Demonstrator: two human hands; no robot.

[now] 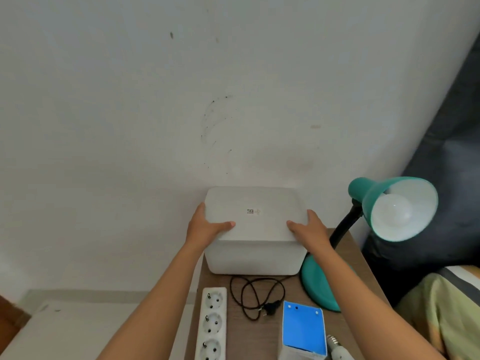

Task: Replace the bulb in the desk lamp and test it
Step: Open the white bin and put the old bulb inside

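Note:
A teal desk lamp (363, 193) stands at the right of the wooden table (348, 258), its shade tilted toward me with a white bulb (393, 210) screwed in. Its black cord and plug (270, 306) lie coiled and unplugged on the table. A second bulb (337, 350) lies at the bottom edge beside a blue bulb box (304, 329). My left hand (207, 227) and right hand (309, 227) grip the two sides of the lid of a white lidded box (254, 253) at the back of the table.
A white power strip (211, 324) with three visible sockets lies along the table's left edge. A white wall rises just behind the box. A dark cushion (446, 178) and a striped fabric (446, 302) lie to the right of the table.

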